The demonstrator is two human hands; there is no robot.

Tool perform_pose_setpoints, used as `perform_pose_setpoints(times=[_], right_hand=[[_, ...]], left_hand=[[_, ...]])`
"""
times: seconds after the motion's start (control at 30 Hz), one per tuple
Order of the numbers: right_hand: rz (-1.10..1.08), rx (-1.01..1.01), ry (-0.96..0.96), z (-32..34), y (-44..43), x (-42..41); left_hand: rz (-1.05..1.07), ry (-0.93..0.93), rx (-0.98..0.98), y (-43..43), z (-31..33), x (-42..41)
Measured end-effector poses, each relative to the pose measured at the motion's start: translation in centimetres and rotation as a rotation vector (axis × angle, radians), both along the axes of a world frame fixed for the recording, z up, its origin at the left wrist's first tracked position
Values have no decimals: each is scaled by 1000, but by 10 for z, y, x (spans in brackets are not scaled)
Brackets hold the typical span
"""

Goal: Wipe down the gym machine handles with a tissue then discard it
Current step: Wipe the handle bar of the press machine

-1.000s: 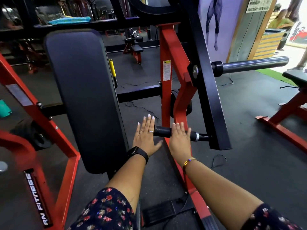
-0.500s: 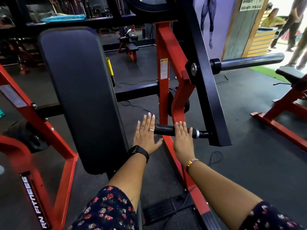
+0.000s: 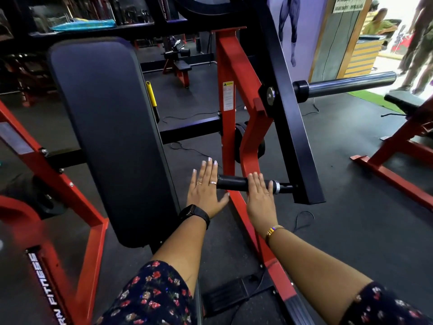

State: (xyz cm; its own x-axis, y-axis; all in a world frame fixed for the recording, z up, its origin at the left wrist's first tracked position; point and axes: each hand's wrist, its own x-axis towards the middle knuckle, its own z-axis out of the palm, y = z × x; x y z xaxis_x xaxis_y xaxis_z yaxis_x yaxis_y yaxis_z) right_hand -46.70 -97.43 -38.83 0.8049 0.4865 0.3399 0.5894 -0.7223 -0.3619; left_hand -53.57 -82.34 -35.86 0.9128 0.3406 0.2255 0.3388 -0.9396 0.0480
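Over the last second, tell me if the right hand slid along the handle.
No. The right hand lies on the handle beside its silver collar, as before.

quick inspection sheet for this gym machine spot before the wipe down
surface: black rubber floor, no spill seen
job's things: black handle on the red frame; tissue nothing seen
clutter: nothing seen
grippers: left hand flat, fingers straight, at the handle's free end; right hand flat on the handle; both hold nothing
cables: thin black cable looped on the floor beside the frame
surroundings: back pad, chrome weight bar, people at the doorway
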Motion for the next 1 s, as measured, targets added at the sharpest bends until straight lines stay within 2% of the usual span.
perform_pose_setpoints(times=[0.07, 0.13, 0.23, 0.3, 0.4, 0.5, 0.57, 0.67, 0.83, 0.9, 1.0], right_hand=[[-13, 10, 93, 17, 22, -1], [79, 11, 129, 32, 44, -6], [287, 62, 119, 33, 53, -18], [336, 59, 44, 17, 38, -14], [222, 33, -56, -12, -3, 4], [-34, 38, -27, -22, -29, 18], [-103, 35, 15, -14, -25, 22], [-57, 37, 68, 9, 1, 20], [262, 36, 28, 13, 18, 3], [220, 64, -26, -6, -4, 11], [-35, 76, -1, -26, -35, 28]], left_hand=[[6, -1, 3, 0, 0, 0], [19, 5, 9, -2, 0, 1], [17, -11, 42, -3, -2, 2], [-33, -37, 37, -3, -5, 4], [-16, -40, 18, -6, -7, 7], [19, -55, 27, -7, -7, 7], [13, -69, 38, -7, -11, 9], [32, -91, 10, -11, -15, 13], [56, -123, 23, -12, -22, 15], [62, -148, 18, -13, -24, 16], [78, -161, -2, -15, -22, 17]])
